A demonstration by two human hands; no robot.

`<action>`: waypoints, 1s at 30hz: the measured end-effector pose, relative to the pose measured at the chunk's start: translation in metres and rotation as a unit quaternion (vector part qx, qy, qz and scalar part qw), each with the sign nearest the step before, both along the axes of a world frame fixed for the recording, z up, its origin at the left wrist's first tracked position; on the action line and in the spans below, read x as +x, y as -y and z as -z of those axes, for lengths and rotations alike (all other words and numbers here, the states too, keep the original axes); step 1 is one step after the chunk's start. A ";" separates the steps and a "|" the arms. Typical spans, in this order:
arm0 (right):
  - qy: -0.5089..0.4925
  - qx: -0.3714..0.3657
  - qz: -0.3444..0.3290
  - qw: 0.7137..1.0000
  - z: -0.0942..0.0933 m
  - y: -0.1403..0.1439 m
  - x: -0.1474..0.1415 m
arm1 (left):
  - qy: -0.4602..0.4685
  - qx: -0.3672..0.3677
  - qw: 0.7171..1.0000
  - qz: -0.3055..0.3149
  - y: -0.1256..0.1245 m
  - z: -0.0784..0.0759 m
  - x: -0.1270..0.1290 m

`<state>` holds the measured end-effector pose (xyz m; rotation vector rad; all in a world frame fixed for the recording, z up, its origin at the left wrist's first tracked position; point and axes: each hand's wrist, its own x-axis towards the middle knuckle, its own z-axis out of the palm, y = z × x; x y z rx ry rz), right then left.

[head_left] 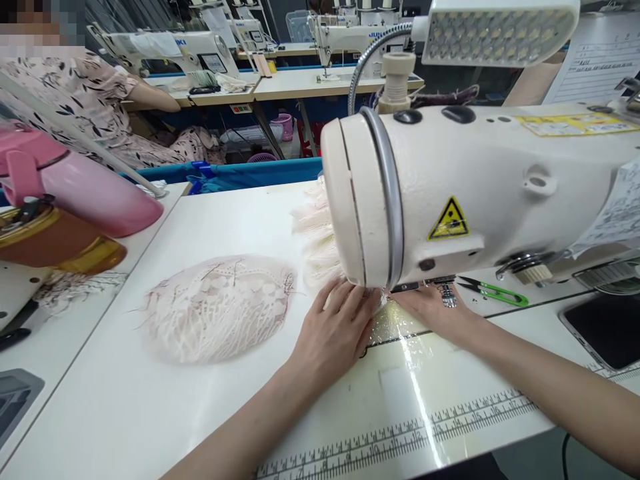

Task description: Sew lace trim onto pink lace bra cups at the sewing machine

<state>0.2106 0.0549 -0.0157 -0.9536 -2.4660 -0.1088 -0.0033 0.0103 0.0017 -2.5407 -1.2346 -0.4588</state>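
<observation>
The left hand (336, 327) lies flat and open on the pale lace piece (320, 250) just left of the sewing machine (450, 193) head; the right hand (433, 308) presses open beside it; the lace runs away from both hands behind the machine on the worktop (150, 413).

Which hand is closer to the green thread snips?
Right. The right hand lies just left of the green thread snips; the left hand is farther left, beyond it.
</observation>
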 end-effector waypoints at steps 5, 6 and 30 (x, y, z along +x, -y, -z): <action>-0.003 0.002 0.003 1.000 -0.001 0.006 0.001 | -0.028 0.017 0.997 0.064 0.002 0.004 -0.002; 0.001 0.012 0.006 1.000 -0.002 0.008 0.001 | -0.027 0.015 0.998 0.062 0.003 0.005 -0.002; 0.076 0.027 0.070 0.994 -0.009 0.019 -0.010 | -0.011 0.012 1.000 0.000 -0.001 -0.002 0.002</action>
